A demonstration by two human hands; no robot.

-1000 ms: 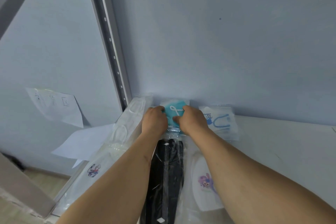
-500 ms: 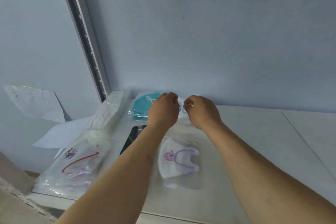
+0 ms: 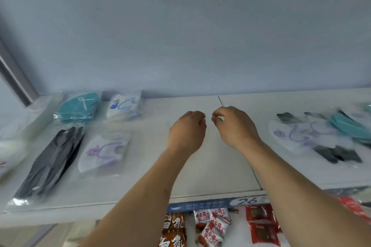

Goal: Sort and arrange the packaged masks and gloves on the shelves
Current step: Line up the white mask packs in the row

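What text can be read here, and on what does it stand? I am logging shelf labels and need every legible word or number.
"26": white tag on the blue strip along the shelf edge.
"白象": dark snack packets below the shelf.
"鲜香", less sure: red and white snack packets beside them.
Small white print on the blue strip: too blurred to read.
Mask packages: cartoon prints only, no legible words.

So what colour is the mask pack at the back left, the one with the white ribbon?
Teal mask pack, head view.

A pale shelf (image 3: 210, 166) carries packaged masks (image 3: 78, 107) and black gloves (image 3: 52, 162).
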